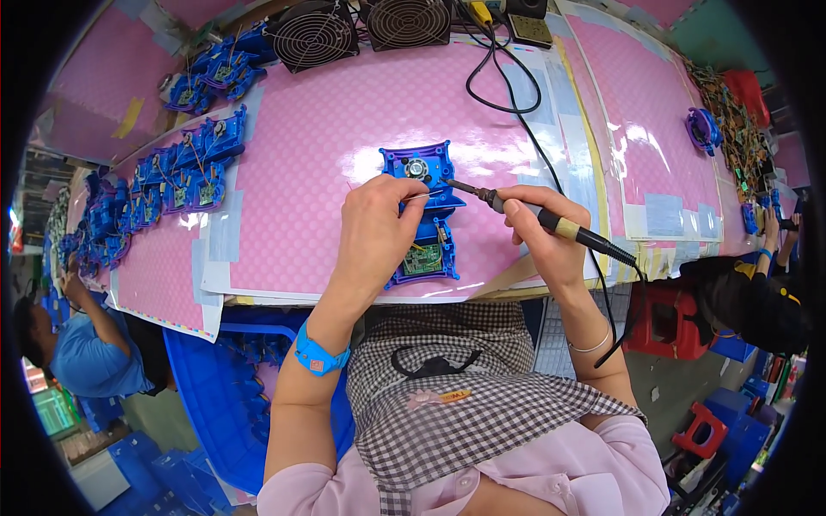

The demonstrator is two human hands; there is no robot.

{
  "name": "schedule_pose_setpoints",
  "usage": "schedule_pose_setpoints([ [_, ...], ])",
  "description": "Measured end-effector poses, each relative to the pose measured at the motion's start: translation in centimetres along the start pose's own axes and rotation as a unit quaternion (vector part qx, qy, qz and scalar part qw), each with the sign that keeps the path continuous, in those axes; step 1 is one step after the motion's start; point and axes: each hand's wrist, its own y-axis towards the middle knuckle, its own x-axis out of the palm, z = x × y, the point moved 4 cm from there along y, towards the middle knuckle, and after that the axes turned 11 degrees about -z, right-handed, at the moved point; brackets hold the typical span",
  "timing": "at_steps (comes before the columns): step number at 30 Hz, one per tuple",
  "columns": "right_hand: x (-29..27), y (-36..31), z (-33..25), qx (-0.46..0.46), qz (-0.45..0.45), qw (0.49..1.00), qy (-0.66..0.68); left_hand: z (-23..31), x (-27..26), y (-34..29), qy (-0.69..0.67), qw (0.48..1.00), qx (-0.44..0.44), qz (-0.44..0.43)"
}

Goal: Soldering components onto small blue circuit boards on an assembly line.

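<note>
In front of me on the pink-covered table lies an opened blue plastic housing (393,165). Its far half holds a round speaker (416,169); a green circuit board (423,259) sits in the near half. My right hand (551,232) grips a soldering iron (551,220) like a pen, its tip pointing left at the right edge of the far half. With thumb and fingers pinched, my left hand (379,224) holds a thin wire (418,197) over the housing, near the iron's tip. Whether tip and wire touch is too small to tell.
Several blue housings with boards (206,191) stand in rows at the left. Two black fans (314,36) line the back, beside a soldering stand (530,31). The iron's black cable (551,163) crosses the table. A blue bin (202,370) is below left. Other people work at both sides.
</note>
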Motion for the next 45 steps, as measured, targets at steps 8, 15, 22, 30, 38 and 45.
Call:
schedule_pose_setpoints([
  [8, 0.0, 0.0, -0.1, -0.002, 0.002, 1.000, -0.013, 0.1, 0.0, 0.1, -0.002, 1.000, -0.006, -0.002],
  [15, 0.2, 0.1, 0.0, 0.001, -0.002, 1.000, -0.011, -0.2, 0.0, 0.2, 0.008, 1.000, -0.013, -0.003],
  [22, 0.2, -0.2, -0.3, 0.017, -0.005, 1.000, -0.016, 0.0, 0.0, 0.1, -0.001, 1.000, -0.020, -0.004],
  [30, -0.5, -0.5, -1.1, 0.025, 0.016, 0.999, 0.011, 0.0, -0.1, 0.2, 0.002, 1.000, -0.024, -0.010],
  [38, -1.3, -0.8, -0.8, 0.005, 0.050, 0.999, 0.021, 0.0, 0.0, 0.3, 0.011, 1.000, -0.019, -0.014],
  [45, -1.4, -0.8, -1.3, -0.087, 0.044, 0.992, -0.083, 0.4, -0.9, 0.0, 0.035, 0.998, 0.044, 0.035],
])
